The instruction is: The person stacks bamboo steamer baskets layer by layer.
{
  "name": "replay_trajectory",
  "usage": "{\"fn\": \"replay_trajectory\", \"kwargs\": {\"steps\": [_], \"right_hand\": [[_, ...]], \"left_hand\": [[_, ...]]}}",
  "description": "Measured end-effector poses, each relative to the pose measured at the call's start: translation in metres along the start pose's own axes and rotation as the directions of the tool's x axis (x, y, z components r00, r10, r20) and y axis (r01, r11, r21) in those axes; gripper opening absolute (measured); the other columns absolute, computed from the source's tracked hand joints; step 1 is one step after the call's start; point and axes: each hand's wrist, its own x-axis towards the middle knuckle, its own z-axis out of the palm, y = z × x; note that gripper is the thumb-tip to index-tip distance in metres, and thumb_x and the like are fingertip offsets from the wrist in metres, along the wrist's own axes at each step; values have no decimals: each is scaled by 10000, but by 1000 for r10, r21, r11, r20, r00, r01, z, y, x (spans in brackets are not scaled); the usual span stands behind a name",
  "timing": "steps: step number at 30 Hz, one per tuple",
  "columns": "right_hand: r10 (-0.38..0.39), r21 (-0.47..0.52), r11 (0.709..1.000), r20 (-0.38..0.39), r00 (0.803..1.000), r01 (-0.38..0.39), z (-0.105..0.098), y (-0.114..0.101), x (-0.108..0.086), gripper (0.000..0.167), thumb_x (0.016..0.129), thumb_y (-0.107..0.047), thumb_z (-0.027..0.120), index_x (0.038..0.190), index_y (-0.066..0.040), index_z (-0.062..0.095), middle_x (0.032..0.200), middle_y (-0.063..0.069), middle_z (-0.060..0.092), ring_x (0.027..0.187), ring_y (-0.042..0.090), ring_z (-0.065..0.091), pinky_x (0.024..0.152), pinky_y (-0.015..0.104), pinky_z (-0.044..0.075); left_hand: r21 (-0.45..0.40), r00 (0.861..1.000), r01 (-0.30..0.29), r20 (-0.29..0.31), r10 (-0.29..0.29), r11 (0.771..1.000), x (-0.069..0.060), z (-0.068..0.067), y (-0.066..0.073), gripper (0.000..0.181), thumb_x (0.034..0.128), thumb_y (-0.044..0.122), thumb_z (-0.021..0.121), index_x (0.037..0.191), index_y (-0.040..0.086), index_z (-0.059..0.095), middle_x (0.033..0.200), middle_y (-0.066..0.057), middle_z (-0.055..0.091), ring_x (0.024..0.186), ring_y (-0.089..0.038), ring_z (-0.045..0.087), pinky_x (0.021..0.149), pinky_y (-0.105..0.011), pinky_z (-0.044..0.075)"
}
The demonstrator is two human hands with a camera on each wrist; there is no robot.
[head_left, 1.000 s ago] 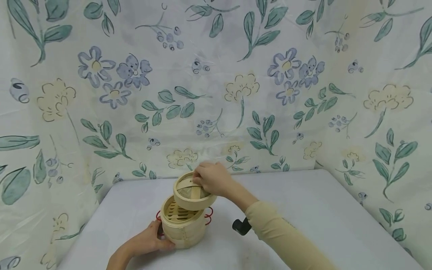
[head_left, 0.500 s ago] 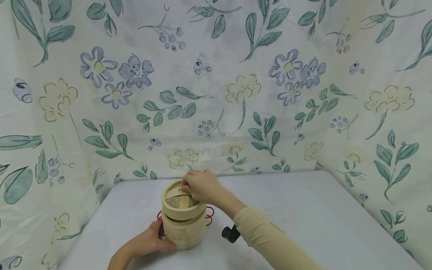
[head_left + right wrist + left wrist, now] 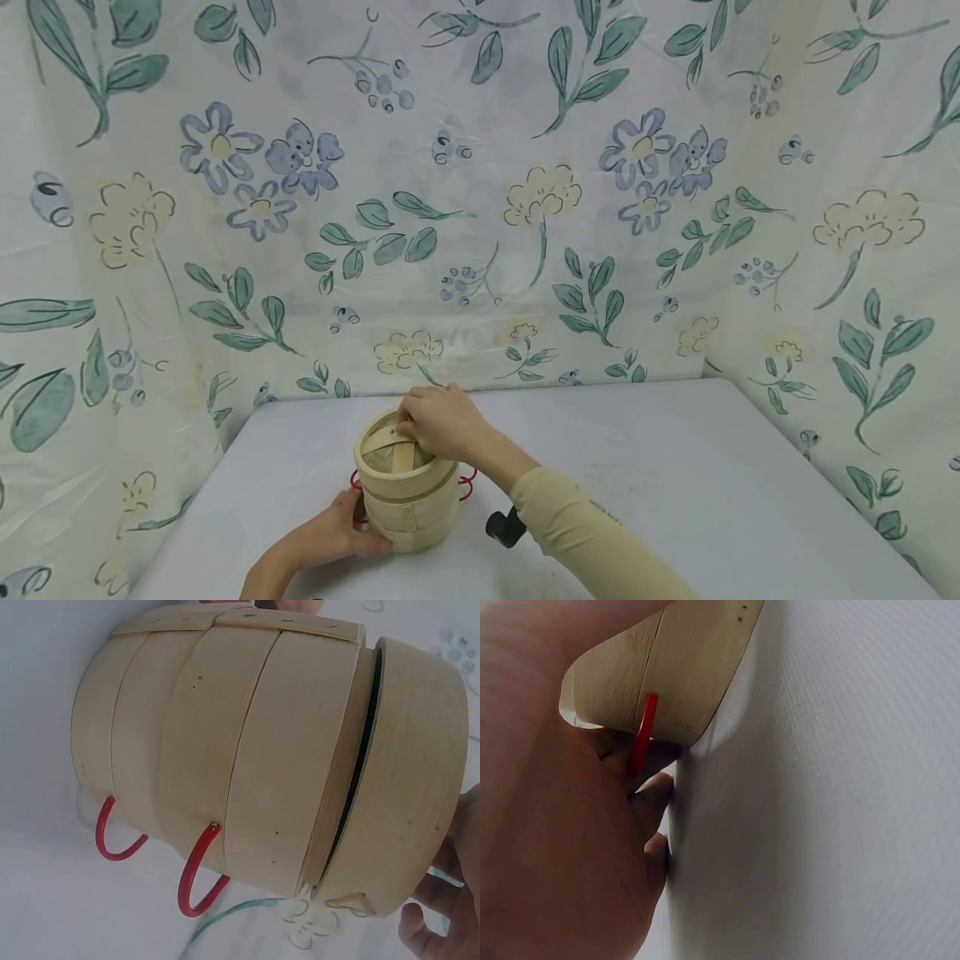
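A two-tier bamboo steamer stands upright on the table, with red loop handles on its sides. My left hand grips its lower left side, thumb at the front; in the left wrist view some of its fingers rest against the table. On top sits the bamboo lid, whose crossing strap my right hand pinches from above. A narrow dark gap shows between the lid and the upper rim in the right wrist view, so the lid is not flush there. The steamer's inside is hidden.
The white table extends to the right of the steamer. Behind it hangs a floral cloth, which also lines both sides. A black cylindrical device is next to my right sleeve.
My right hand has brought the lid left and down onto the steamer, covering the slatted tier that was visible before. The left hand has stayed on the steamer's side.
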Motion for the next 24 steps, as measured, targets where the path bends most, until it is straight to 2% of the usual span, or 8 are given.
{"fn": "replay_trajectory", "kwargs": {"steps": [2, 10, 16, 24], "right_hand": [[-6, -7, 1000, 1, 1000, 6, 1, 0, 0, 184, 1009, -362, 566, 1027, -253, 713, 1004, -123, 651, 982, 72, 628, 1013, 491, 461], [-20, -45, 999, -13, 1000, 19, 3, 0, -2, 188, 1013, -368, 556, 1028, -261, 709, 985, -127, 642, 938, 63, 613, 876, 350, 485], [-13, -58, 998, -14, 1000, 13, 3, 1, -3, 193, 1012, -374, 555, 1030, -262, 711, 992, -131, 645, 927, 55, 613, 850, 328, 481], [-10, -45, 999, -18, 1000, 9, 3, 1, -6, 177, 1008, -367, 564, 1006, -269, 711, 965, -143, 640, 904, 42, 607, 833, 323, 477]], "left_hand": [[0, 1000, 7, 0, -7, 1000, 0, 0, 0, 955, 785, 311, 827, 1441, -94, 263, 1296, -224, 428, 1175, -293, 516, 956, -442, 447], [14, 1000, 15, -5, -15, 1000, -2, 0, 2, 976, 783, 332, 831, 1461, -69, 255, 1325, -218, 425, 1231, -334, 479, 996, -502, 420], [20, 999, 34, -13, -33, 999, -1, 1, 2, 977, 779, 332, 836, 1455, -79, 264, 1308, -222, 429, 1216, -334, 489, 991, -511, 425], [5, 996, 87, -28, -87, 996, 0, 2, 1, 1028, 757, 341, 849, 1466, -88, 240, 1311, -244, 398, 1230, -359, 467, 1021, -567, 396]]}}
